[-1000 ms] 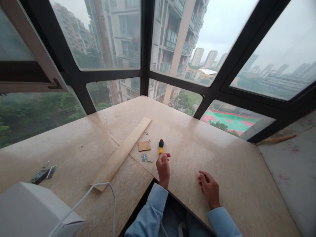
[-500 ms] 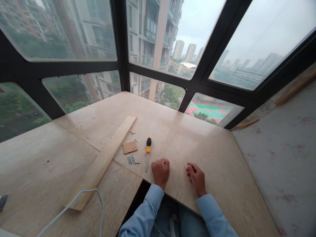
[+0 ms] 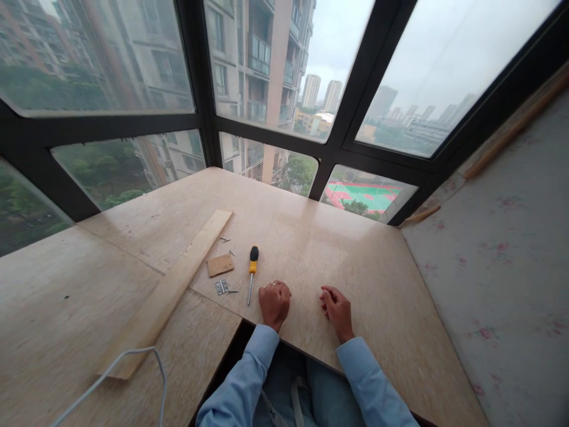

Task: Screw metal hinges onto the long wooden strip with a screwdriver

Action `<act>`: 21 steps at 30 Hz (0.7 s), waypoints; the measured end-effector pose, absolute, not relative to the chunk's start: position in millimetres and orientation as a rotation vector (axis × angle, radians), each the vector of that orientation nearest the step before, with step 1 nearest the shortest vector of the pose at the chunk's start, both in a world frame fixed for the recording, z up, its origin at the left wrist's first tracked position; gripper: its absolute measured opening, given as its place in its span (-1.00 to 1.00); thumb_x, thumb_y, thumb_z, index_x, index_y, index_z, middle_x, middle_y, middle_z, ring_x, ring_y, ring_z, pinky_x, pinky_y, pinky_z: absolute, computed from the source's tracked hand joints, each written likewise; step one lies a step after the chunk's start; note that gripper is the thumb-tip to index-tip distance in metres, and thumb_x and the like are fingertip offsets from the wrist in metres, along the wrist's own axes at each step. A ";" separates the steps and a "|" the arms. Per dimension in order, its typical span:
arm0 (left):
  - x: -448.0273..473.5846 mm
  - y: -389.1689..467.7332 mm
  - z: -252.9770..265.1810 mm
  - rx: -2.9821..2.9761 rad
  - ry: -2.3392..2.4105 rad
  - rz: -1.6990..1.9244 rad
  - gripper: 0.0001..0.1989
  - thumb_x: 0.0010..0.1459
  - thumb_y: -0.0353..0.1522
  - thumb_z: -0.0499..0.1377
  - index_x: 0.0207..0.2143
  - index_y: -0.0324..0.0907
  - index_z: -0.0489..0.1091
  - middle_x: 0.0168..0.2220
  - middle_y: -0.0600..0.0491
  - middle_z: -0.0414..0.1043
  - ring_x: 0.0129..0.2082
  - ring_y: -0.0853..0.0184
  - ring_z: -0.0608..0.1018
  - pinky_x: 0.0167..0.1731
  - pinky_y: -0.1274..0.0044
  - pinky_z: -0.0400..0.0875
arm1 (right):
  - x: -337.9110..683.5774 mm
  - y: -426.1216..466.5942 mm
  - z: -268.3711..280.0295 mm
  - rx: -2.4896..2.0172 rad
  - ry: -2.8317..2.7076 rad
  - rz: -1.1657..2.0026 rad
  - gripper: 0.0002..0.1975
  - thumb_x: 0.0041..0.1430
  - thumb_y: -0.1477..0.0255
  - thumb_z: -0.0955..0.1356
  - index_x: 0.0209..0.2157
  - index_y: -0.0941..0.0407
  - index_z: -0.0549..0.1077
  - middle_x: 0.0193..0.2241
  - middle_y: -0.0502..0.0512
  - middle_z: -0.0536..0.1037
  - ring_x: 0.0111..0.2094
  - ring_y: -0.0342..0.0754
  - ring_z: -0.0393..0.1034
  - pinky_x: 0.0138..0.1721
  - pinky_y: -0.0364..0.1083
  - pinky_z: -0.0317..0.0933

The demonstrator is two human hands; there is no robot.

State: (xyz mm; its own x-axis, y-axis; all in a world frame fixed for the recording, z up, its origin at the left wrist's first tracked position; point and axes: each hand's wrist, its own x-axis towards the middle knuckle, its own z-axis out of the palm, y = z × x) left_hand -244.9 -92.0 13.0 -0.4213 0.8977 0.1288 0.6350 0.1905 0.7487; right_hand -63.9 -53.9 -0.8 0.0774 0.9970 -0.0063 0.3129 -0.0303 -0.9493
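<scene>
My left hand [image 3: 275, 302] rests on the table as a loose fist, a ring on one finger, with nothing showing in it. Just left of it lies a screwdriver [image 3: 253, 267] with a black and yellow handle, its tip toward me. My right hand [image 3: 336, 309] rests to the right, fingers curled together; nothing shows in them. Further left are a metal hinge [image 3: 221, 287] with a screw [image 3: 233, 291] beside it, and a small brown wooden piece [image 3: 220, 265] with holes. More screws [image 3: 225, 239] lie behind that piece.
A long wooden board [image 3: 173, 287] lies slantwise on the left of the table [image 3: 311, 237]. A white cable [image 3: 128, 354] loops over its near end. Dark-framed windows [image 3: 262, 130] border the far side, and a floral-papered wall [image 3: 484, 284] stands at right.
The whole view has shifted slightly, so everything appears further left. Both hands keep their curled poses on the table, and the objects lie as before.
</scene>
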 end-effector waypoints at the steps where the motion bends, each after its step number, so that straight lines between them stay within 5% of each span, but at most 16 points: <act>1: -245.1 -91.5 12.2 1.441 2.110 1.105 -0.64 0.13 -0.47 -0.05 -0.57 -0.13 0.47 -0.32 0.04 0.57 -0.27 0.26 0.52 -0.21 0.40 0.11 | -63.7 -54.0 -1.0 -1.482 -1.373 1.003 -0.57 0.05 0.16 0.30 -0.23 0.22 0.53 -0.49 0.12 0.53 -0.60 -0.10 0.37 -0.71 -0.19 0.19; 7: -245.0 -86.6 9.1 1.443 2.174 1.056 -0.68 0.19 -0.45 -0.06 -0.43 -0.14 0.47 -0.34 0.03 0.57 -0.29 0.25 0.51 -0.23 0.41 0.08 | -62.5 -52.9 -3.4 -1.452 -1.389 1.050 -0.58 0.06 0.17 0.28 -0.22 0.21 0.52 -0.50 0.11 0.52 -0.60 -0.09 0.37 -0.70 -0.19 0.20; 21: -244.7 -82.5 12.2 1.440 2.296 0.935 -0.66 0.24 -0.40 -0.09 -0.47 -0.14 0.42 -0.41 0.05 0.55 -0.37 0.29 0.49 -0.24 0.46 0.10 | -62.4 -49.7 -9.4 -1.363 -1.399 1.098 -0.61 0.10 0.20 0.25 -0.24 0.20 0.51 -0.52 0.08 0.52 -0.62 -0.11 0.35 -0.69 -0.18 0.21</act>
